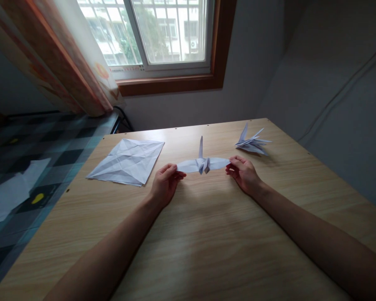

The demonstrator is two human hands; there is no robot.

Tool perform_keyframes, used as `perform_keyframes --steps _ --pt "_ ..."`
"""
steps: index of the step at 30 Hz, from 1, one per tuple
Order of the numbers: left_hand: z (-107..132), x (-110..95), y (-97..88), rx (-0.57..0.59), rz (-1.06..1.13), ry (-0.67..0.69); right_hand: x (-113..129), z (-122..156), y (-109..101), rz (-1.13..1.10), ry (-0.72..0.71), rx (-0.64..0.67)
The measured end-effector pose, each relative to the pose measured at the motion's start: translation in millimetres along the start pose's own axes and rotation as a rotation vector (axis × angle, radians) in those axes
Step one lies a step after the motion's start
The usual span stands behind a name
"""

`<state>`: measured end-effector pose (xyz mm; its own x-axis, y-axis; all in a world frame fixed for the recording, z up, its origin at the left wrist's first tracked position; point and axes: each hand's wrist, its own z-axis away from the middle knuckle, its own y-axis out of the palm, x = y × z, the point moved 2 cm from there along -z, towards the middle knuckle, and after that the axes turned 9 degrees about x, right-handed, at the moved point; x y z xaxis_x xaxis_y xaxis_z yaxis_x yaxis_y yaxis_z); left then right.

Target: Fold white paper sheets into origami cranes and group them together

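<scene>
A white folded paper crane point(203, 164) is stretched between my hands over the wooden table, its wings spread to both sides and one thin point standing upright. My left hand point(166, 180) pinches the tip of the left wing between thumb and fingers. The right wing's tip is pinched in my right hand point(243, 172). To the left of my left hand lie creased square sheets of white paper point(127, 161), stacked flat. Beyond my right hand rest folded paper cranes point(252, 143), bunched together with their narrow points sticking out.
The light wooden table point(194, 242) ends near the wall under a window point(172, 33). On the left, a checked cloth surface point(47, 142) holds loose white paper point(15, 192). An orange curtain point(65, 54) hangs at the back left. A cable point(341, 92) runs along the right wall.
</scene>
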<state>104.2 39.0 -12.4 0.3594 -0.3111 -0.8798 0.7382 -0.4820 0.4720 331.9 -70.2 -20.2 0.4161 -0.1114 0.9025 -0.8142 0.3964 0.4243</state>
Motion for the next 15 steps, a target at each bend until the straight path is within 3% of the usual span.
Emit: perform_keyframes --steps 7,15 --pt "-1 0 -1.3 -0.019 -0.038 -0.002 1 -1 -3 0.042 0.005 0.003" --pt "-1 0 -0.6 0.121 -0.07 -0.03 2 -8 -12 0.145 -0.024 -0.047"
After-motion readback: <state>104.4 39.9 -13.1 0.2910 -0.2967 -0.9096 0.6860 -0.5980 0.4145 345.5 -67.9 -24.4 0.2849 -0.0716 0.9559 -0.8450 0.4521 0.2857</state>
